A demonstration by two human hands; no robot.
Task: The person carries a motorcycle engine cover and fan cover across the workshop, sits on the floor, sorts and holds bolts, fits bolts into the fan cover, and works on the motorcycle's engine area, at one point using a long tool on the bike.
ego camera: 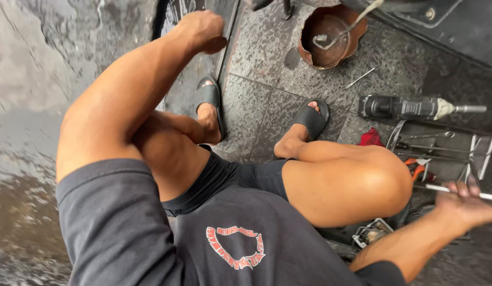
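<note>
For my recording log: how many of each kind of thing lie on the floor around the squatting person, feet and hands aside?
Power drill: 1
Rusty round pot: 1
Red rag: 1
Orange-handled pliers: 1
Thin white rod under the right hand: 1
Loose nail: 1
Total: 6

The left hand is clenched; whether it holds anything is unclear.

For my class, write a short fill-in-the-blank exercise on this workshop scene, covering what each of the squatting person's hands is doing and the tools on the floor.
1. The right hand holds a thin white ____.
2. The left hand is closed in a fist, raised toward the dark panel on the ____ side of the view.
3. The round rusty metal bowl sits on the tiled floor, ahead of the two black ____.
4. The black power drill lies on its ____.

Missing words: rod; left; sandals; side
</note>
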